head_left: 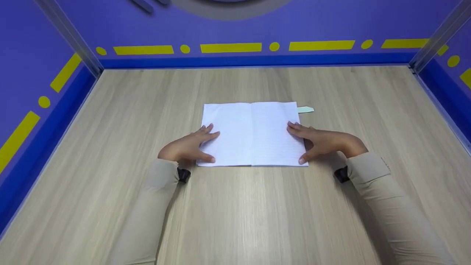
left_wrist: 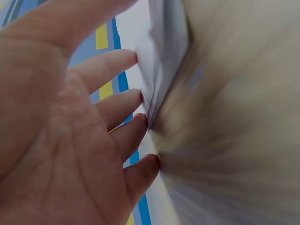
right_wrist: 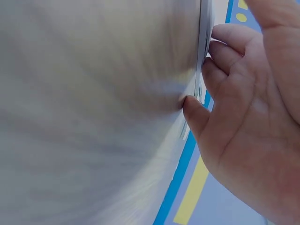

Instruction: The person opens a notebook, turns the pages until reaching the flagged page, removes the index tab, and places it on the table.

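Note:
An open notebook with white lined pages lies flat on the table, its fold running down the middle. On the left page's outer edge rests my left hand, thumb near the lower corner and fingers spread higher up. My right hand touches the right page's outer edge in the same way, with the thumb by the bottom corner. In the left wrist view the fingertips meet the page edge. The right wrist view has fingers against the notebook's side. A pale green tab sticks out past the upper right edge.
The wood-grain table reaches back to a purple-blue wall with yellow dashes and dots. Similar panels stand at the left and right, joined by metal corner posts. Each wrist carries a small black device.

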A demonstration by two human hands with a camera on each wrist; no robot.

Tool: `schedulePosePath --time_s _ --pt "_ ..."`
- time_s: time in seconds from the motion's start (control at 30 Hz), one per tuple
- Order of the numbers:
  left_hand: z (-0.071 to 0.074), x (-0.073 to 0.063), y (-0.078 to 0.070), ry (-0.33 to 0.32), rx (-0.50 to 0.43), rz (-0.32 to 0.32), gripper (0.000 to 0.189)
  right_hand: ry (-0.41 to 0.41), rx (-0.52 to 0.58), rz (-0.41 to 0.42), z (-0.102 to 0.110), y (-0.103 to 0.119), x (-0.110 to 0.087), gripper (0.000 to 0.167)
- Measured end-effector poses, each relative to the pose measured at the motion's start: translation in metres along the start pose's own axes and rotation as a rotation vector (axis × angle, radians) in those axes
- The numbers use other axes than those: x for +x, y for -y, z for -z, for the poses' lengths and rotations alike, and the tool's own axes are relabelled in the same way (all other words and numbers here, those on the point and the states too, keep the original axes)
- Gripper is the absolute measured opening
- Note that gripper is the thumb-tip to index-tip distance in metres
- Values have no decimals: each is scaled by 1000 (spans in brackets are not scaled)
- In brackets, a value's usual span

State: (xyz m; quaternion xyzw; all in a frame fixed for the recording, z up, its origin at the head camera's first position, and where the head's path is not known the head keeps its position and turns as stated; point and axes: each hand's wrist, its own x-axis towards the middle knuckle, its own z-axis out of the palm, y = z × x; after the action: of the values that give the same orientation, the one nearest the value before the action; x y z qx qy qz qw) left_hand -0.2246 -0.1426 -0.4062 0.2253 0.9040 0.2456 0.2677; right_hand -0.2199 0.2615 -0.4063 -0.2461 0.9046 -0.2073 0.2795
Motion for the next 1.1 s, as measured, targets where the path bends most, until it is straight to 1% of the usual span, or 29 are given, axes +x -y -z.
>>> schedulePosePath --time_s 0.1,0.27,0.43,0.6,0.8,0.93,1.1 --pt "1 1 0 8 9 -7 88 12 17 16 2 -1 0 111" --pt "1 0 1 13 6 2 89 24 27 12 2 -1 0 113" --pt "0 -1 1 14 10 -1 88 25 28 22 1 0 1 113" --pt "-1 -1 1 13 13 4 88 24 11 4 1 0 1 113" --pt "0 0 1 17 15 8 88 13 15 15 0 1 0 112" --pt "0 -1 1 18 10 -1 88 12 14 16 1 1 0 113" --pt "1 0 3 26 14 -39 89 26 24 24 2 -1 1 114"
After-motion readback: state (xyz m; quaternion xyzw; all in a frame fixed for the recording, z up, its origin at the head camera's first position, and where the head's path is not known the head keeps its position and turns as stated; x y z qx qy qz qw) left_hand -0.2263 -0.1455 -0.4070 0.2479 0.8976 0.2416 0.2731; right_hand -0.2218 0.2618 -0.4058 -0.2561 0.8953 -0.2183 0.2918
